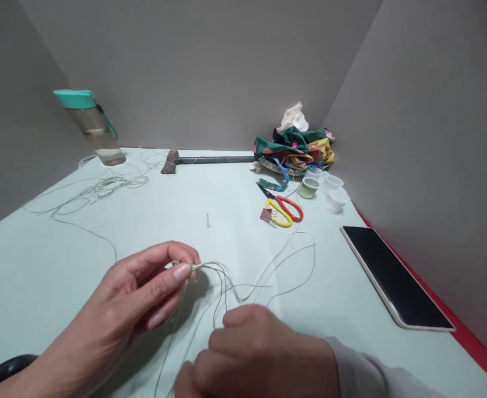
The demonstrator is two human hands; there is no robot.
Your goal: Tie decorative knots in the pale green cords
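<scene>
My left hand point(143, 293) pinches a small knotted bit of pale green cord point(251, 282) between thumb and forefinger, just above the pale table point(210, 193). Thin strands run from that pinch to the right and loop over the tabletop. My right hand point(260, 354) is curled into a loose fist at the bottom centre, close under the strands; its fingertips are hidden, so what it grips cannot be made out.
Red and yellow scissors point(284, 210) lie at centre right beside small plastic cups point(334, 196) and a thread spool point(308, 188). Bundled colourful cloth point(295, 146) sits behind. A dark tablet point(396, 279) lies at right, a teal-capped bottle point(92, 127) and loose cord tangle point(102, 188) at left.
</scene>
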